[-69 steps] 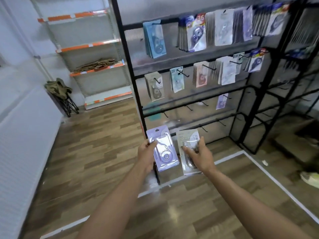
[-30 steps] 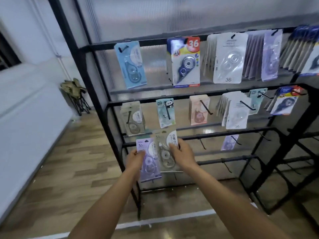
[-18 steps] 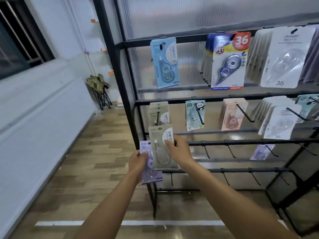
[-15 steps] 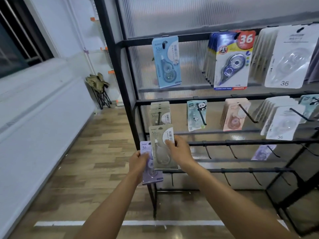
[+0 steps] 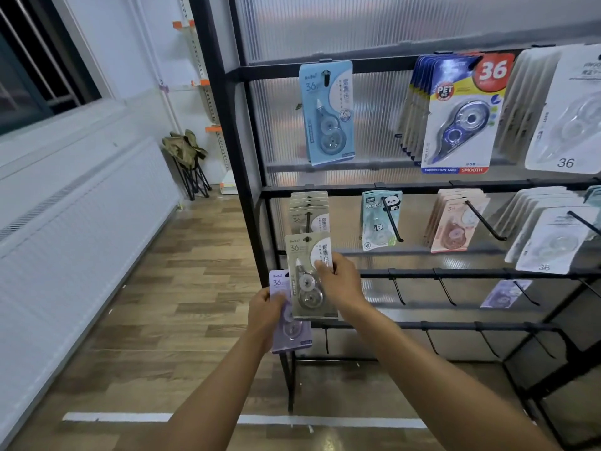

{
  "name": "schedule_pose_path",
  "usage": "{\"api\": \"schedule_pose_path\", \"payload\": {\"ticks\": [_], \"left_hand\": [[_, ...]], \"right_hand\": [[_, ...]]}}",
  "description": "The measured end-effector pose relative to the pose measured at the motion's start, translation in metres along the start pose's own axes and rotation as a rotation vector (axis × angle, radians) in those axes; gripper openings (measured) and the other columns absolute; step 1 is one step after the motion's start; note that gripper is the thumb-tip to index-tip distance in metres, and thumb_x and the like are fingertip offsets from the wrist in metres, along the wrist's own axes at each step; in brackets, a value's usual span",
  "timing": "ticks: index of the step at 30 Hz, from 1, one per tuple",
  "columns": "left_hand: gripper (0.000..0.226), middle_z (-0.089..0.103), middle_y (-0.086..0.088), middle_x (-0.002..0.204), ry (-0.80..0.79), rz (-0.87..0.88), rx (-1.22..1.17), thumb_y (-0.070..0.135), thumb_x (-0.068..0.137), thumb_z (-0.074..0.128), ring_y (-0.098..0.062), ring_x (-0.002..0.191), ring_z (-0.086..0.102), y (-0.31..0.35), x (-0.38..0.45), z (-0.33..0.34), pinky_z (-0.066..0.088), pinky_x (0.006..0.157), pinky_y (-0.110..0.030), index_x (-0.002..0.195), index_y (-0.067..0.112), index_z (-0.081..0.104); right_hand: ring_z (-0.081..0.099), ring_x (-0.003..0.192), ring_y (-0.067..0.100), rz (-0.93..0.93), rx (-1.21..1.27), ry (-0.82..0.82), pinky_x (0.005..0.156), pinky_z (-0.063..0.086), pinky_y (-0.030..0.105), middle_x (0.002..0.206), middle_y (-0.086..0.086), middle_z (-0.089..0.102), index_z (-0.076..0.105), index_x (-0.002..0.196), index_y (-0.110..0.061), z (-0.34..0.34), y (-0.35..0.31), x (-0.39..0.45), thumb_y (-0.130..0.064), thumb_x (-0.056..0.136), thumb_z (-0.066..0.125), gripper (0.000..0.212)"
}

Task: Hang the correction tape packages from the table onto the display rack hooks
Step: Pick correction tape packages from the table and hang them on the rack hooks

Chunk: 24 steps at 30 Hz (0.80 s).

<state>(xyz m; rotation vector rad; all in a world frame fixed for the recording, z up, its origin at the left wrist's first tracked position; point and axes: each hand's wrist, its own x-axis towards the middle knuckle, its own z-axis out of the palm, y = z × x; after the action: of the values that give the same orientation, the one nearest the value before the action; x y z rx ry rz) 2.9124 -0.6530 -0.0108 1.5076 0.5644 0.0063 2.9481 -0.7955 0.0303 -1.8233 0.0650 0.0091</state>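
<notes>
A: What does the right hand (image 5: pixel 341 283) have?

B: A grey-beige card-backed correction tape package (image 5: pixel 309 275) with a clear blister and "36" printed at its top corner. The thumb and fingers are curled onto its right edge, pinching it upright in front of the black metal display rack (image 5: pixel 240 177).

A: Where is it relative to those fingers?

B: It stretches left from the fingertips, its top rising above them. Its hang hole sits just under the tip of a black hook (image 5: pixel 307 221); whether it touches the hook I cannot tell. A stack of matching grey-beige packages (image 5: pixel 309 209) hangs on that hook, directly above the fingers.

A: And the left hand (image 5: pixel 265 312)?

B: Its fingers are wrapped round the left edge of a lilac card-backed correction tape package (image 5: pixel 287 315), gripping it lower down, partly behind the grey-beige one.

A: What hangs nearby?

B: Up and right of the right fingers, a pale blue panda-printed package (image 5: pixel 379 219) and a stack of pink packages (image 5: pixel 453 222). Higher, a light blue package (image 5: pixel 328 112) and a bundle of dark blue and yellow packages (image 5: pixel 461 112). Bare hooks (image 5: pixel 398 289) stand just right of the right hand.
</notes>
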Motion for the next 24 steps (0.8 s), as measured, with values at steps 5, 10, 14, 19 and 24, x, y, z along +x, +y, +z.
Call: {"api": "schedule_pose_path", "payload": {"ticks": [5, 10, 14, 19, 24], "left_hand": [[0.017, 0.070, -0.019, 0.095, -0.012, 0.011, 0.041, 0.008, 0.086, 0.055, -0.028, 0.077, 0.068, -0.003, 0.006, -0.004, 0.054, 0.055, -0.030, 0.098, 0.001, 0.064], [0.017, 0.068, -0.022, 0.098, 0.023, 0.017, 0.103, 0.007, 0.085, 0.054, -0.034, 0.085, 0.066, -0.015, 0.012, -0.009, 0.054, 0.074, -0.043, 0.095, -0.003, 0.064], [0.011, 0.069, -0.022, 0.095, 0.031, 0.008, 0.103, 0.007, 0.085, 0.056, -0.031, 0.082, 0.065, -0.021, 0.012, -0.012, 0.051, 0.070, -0.040, 0.088, 0.001, 0.064], [0.017, 0.070, -0.019, 0.096, -0.034, -0.009, 0.156, 0.013, 0.088, 0.056, -0.036, 0.089, 0.068, -0.026, 0.009, -0.008, 0.056, 0.079, -0.048, 0.097, 0.001, 0.064], [0.011, 0.070, -0.012, 0.090, -0.054, 0.009, 0.183, 0.016, 0.089, 0.056, -0.024, 0.077, 0.071, -0.029, 0.006, 0.009, 0.057, 0.060, -0.034, 0.095, 0.008, 0.062]], "right_hand": [[0.063, 0.089, 0.026, 0.032, -0.134, 0.091, 0.078, 0.054, 0.042, 0.096, 0.009, 0.065, 0.060, 0.099, -0.008, 0.004, -0.005, 0.027, -0.027, 0.096, 0.050, 0.022], [0.059, 0.087, 0.024, 0.045, -0.147, 0.140, 0.071, 0.046, 0.033, 0.098, 0.010, 0.064, 0.058, 0.103, -0.004, 0.013, -0.008, 0.051, -0.031, 0.097, 0.049, 0.029], [0.055, 0.084, 0.022, 0.088, -0.200, 0.147, 0.069, 0.041, 0.031, 0.099, 0.010, 0.063, 0.057, 0.106, -0.005, 0.016, -0.001, 0.062, -0.039, 0.097, 0.046, 0.037], [0.058, 0.087, 0.024, 0.123, -0.215, 0.124, 0.069, 0.046, 0.035, 0.100, 0.011, 0.063, 0.056, 0.108, -0.006, 0.014, 0.003, 0.068, -0.049, 0.094, 0.046, 0.045], [0.052, 0.087, 0.019, 0.173, -0.280, -0.001, 0.067, 0.042, 0.030, 0.097, 0.004, 0.054, 0.050, 0.115, -0.004, -0.001, 0.026, 0.050, -0.039, 0.095, 0.052, 0.041]]}}
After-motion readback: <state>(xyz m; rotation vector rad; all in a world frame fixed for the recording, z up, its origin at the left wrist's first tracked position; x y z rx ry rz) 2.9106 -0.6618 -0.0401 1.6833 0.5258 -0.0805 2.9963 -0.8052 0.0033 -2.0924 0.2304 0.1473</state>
